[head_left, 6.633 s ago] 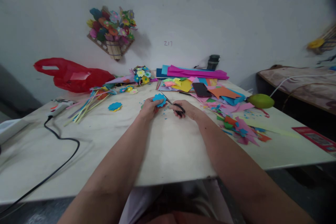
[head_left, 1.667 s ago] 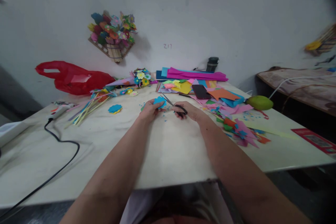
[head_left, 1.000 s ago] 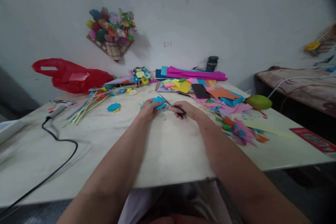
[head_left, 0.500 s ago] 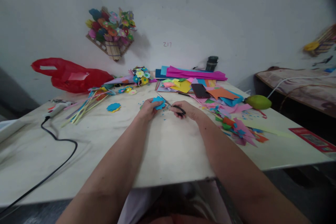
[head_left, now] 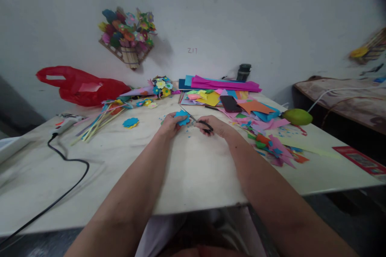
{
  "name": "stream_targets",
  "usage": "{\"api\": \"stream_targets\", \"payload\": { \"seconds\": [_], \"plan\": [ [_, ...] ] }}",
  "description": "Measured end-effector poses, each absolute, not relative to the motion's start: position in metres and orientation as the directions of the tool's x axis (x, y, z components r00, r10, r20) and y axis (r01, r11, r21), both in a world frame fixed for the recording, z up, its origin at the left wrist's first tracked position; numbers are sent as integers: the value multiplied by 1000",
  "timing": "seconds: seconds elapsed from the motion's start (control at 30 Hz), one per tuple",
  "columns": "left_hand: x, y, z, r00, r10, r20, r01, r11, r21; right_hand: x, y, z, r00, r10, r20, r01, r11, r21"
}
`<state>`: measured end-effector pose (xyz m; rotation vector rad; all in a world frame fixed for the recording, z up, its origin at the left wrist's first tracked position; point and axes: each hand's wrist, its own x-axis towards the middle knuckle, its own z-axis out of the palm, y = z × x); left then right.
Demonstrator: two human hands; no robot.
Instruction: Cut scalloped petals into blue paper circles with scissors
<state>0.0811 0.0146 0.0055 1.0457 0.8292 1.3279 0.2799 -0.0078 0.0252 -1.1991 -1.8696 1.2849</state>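
My left hand point(head_left: 171, 125) pinches a blue scalloped paper piece point(head_left: 182, 118) over the middle of the table. Fingers of my right hand point(head_left: 211, 125) are wrapped round the black handles of a pair of scissors point(head_left: 206, 127). The scissor blades point up and left and meet the right side of the blue paper. Small blue scraps point(head_left: 189, 136) lie on the table around both hands. To the left rests another blue scalloped piece point(head_left: 130, 122) with yellow showing beneath it.
Left: a red bag point(head_left: 87, 90), paper strips point(head_left: 98, 122), a power strip point(head_left: 65, 124) with a black cable. Back: paper flowers point(head_left: 162, 87), stacked coloured sheets point(head_left: 223, 84). Right: a phone point(head_left: 230, 104), coloured scraps point(head_left: 279, 144), a green oval object point(head_left: 297, 117). The table's front edge point(head_left: 199, 210) is near.
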Motion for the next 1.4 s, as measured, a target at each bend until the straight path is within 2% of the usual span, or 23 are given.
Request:
{"api": "stream_targets", "payload": {
  "seconds": [0.53,0.97,1.23,1.4],
  "plan": [
    [81,15,5,97,991,92,-427,-42,903,280,-8,24,-424,904,-52,347,109,-932],
    [81,14,5,74,995,65,-420,-28,907,280,-8,26,-426,904,-26,324,126,-938],
    [82,15,6,84,996,29,-379,5,925,284,4,14,-416,908,47,261,169,-950],
    [81,16,4,88,995,47,-364,-11,931,284,4,14,-404,914,34,257,149,-955]
  ]
}}
